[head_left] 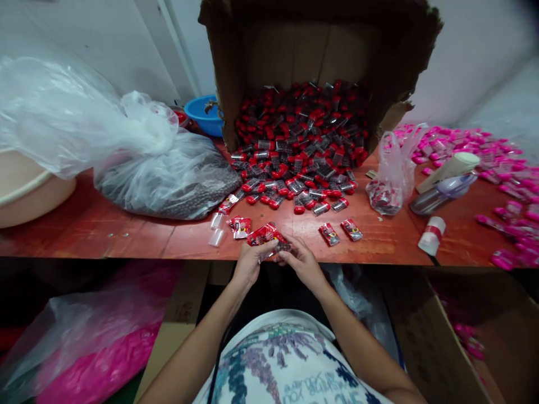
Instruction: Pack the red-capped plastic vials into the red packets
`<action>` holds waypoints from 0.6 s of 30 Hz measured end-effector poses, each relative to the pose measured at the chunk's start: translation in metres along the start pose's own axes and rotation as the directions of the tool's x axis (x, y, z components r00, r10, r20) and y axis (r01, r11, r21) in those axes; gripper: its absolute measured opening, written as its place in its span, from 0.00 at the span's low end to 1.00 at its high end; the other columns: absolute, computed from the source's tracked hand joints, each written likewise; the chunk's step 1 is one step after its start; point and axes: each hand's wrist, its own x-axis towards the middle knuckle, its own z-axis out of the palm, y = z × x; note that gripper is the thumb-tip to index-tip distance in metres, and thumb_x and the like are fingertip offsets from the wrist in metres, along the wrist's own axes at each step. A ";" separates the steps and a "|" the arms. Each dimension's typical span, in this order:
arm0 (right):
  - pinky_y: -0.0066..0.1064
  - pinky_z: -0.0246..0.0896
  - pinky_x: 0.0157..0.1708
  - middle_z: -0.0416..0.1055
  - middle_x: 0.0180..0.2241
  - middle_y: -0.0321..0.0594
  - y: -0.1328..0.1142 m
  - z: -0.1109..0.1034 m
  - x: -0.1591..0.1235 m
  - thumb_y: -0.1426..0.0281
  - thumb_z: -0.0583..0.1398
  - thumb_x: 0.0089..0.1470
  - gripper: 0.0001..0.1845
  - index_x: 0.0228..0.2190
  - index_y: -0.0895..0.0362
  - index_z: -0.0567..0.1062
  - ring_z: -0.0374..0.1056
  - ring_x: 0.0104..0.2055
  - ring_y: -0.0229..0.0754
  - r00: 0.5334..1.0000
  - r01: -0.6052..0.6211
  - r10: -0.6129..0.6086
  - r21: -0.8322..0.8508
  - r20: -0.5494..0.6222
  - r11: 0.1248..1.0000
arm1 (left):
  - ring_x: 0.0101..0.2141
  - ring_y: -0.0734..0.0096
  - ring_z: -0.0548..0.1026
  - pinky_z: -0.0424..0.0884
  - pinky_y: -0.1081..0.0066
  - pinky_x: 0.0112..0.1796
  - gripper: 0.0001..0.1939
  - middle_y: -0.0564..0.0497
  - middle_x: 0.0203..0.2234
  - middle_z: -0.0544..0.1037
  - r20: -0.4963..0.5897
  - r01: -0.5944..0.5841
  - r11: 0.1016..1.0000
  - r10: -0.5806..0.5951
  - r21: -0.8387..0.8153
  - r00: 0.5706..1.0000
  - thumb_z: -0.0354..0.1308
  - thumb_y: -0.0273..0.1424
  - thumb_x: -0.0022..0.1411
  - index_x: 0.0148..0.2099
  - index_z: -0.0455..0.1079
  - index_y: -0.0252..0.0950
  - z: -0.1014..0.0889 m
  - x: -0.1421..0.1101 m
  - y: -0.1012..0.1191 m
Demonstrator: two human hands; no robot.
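Note:
My left hand [249,262] and my right hand [300,261] meet at the front edge of the red-brown table [126,230]. Both are closed on a small red printed packet [264,234] held between them. Just left of it lie another red packet [241,226] and two small clear caps [216,229]. Two more red packets [340,231] lie to the right. Behind them a tipped cardboard box [320,50] spills a heap of red-capped clear pieces [301,148] onto the table.
A clear plastic bag of dark bits [168,179] lies at left beside a beige basin [25,188]. A blue bowl [206,115] stands behind. At right are a small tied bag [389,179], a tape dispenser [446,182], a white roll [432,235] and several pink pieces [505,168]. An open carton [471,336] stands below.

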 end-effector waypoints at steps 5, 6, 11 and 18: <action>0.31 0.72 0.30 0.66 0.38 0.36 -0.002 -0.003 0.003 0.64 0.64 0.46 0.19 0.42 0.53 0.74 0.70 0.32 0.38 0.996 0.002 -0.002 0.002 -0.093 1.000 | 0.25 0.69 0.76 0.72 0.71 0.31 0.12 0.48 0.25 0.79 0.046 0.110 0.994 -0.109 -0.021 0.993 0.70 0.25 0.40 0.31 0.75 0.29 0.004 0.001 -0.003; 0.31 0.71 0.30 0.67 0.37 0.36 0.000 -0.004 0.005 0.64 0.65 0.45 0.18 0.41 0.53 0.75 0.70 0.32 0.38 0.994 -0.001 0.000 -0.004 -0.109 1.000 | 0.26 0.69 0.77 0.73 0.71 0.32 0.13 0.47 0.26 0.79 0.053 0.125 0.992 -0.125 -0.011 0.991 0.70 0.25 0.40 0.32 0.76 0.29 0.005 0.001 -0.004; 0.30 0.67 0.29 0.70 0.33 0.36 0.009 -0.029 0.007 0.62 0.62 0.48 0.17 0.40 0.55 0.75 0.67 0.29 0.39 0.966 -0.014 -0.059 -0.281 -0.250 0.960 | 0.28 0.66 0.78 0.75 0.71 0.30 0.13 0.44 0.29 0.80 0.030 0.225 0.974 -0.224 -0.004 0.974 0.68 0.24 0.45 0.36 0.75 0.28 -0.008 0.011 -0.001; 0.34 0.62 0.41 0.69 0.42 0.42 -0.016 -0.092 0.038 0.63 0.55 0.56 0.14 0.43 0.52 0.75 0.68 0.41 0.43 0.888 -0.100 -0.326 -0.827 -0.326 0.552 | 0.29 0.64 0.79 0.78 0.66 0.32 0.10 0.44 0.30 0.80 -0.108 0.283 0.951 -0.297 -0.126 0.949 0.60 0.14 0.49 0.34 0.73 0.29 -0.020 0.029 0.014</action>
